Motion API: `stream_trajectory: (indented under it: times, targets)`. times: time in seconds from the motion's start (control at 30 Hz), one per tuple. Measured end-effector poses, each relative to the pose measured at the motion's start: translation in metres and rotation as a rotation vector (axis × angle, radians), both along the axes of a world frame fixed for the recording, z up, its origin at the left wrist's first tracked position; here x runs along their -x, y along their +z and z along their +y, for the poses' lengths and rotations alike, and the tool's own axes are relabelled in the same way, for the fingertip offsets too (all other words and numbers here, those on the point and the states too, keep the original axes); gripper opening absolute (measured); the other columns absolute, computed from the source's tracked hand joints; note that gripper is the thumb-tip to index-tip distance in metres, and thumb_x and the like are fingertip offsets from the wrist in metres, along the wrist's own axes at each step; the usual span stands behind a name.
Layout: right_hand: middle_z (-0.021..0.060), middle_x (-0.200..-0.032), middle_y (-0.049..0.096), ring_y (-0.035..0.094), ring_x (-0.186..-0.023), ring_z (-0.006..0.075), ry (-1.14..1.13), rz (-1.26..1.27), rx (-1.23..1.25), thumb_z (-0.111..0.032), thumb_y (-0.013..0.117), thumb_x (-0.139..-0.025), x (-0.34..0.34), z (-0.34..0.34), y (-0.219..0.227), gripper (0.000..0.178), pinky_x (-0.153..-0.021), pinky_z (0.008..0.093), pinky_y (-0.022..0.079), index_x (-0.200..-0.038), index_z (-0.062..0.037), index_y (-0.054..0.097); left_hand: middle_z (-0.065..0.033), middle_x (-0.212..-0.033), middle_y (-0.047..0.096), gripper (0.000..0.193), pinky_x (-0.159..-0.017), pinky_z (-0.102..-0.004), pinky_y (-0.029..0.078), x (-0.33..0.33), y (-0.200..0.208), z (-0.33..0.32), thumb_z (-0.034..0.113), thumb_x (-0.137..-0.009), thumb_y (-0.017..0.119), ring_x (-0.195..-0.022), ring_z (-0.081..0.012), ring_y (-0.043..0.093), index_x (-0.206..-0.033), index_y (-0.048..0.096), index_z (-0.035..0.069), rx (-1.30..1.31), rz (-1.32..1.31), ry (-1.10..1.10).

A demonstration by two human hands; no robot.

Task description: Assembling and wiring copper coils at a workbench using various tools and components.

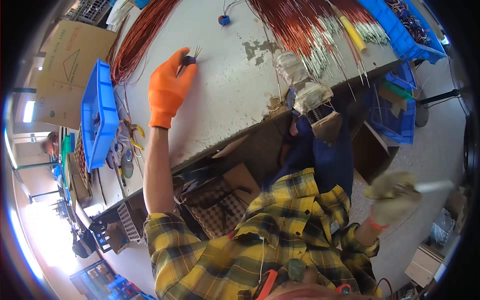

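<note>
My left hand (169,90), in an orange glove, pinches a small dark blue coil (189,60) over the worktable (215,120). Several thin wire leads stick up from that coil. A second small blue coil (223,20) with wire ends lies farther back on the table. Off to the right, beyond the table's edge, is my right hand (397,199) in a pale glove, smeared by motion. Its fingers appear closed on a blurred white stick-like thing (434,186), whose kind I cannot make out.
A wrapped bench vise (305,87) juts from the table's front edge. Bundles of red wires (295,30) with white ends and a yellow tube (353,33) lie behind it. Blue bins (100,117) flank the table. Yellow-handled pliers (134,136) lie at left.
</note>
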State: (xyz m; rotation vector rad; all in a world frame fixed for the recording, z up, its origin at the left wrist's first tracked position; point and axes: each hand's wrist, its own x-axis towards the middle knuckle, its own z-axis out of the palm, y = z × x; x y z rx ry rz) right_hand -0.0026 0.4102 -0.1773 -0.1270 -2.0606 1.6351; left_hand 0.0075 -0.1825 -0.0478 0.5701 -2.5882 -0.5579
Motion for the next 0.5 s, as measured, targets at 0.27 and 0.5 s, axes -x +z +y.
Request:
stream_trajectory:
  times: [0.27,0.5]
  targets:
    - [0.003,-0.066,0.067,0.057,-0.054,0.004,0.812,-0.3,-0.072,-0.014,0.086,-0.091,-0.001,-0.197,0.13,0.03,-0.052,0.026,0.049,-0.113,-0.0006,0.072,-0.0082,-0.114,0.078,0.061,-0.112,-0.0472,0.046,-0.04,0.055,0.147,0.001,-0.078,0.081,-0.112,-0.0293,0.071,-0.137,0.067,0.005,0.325,0.142,-0.41]
    - [0.0042,-0.07,0.069,0.062,-0.06,0.0068,0.689,-0.044,-0.186,-0.018,0.084,-0.091,0.018,-0.213,0.133,0.021,-0.055,0.0248,0.05,-0.102,-0.0023,0.075,-0.0047,-0.11,0.078,0.051,-0.108,-0.0499,0.05,-0.044,0.046,0.2,0.005,-0.072,0.085,-0.11,-0.0245,0.072,-0.122,0.074,0.007,0.475,0.21,-0.644]
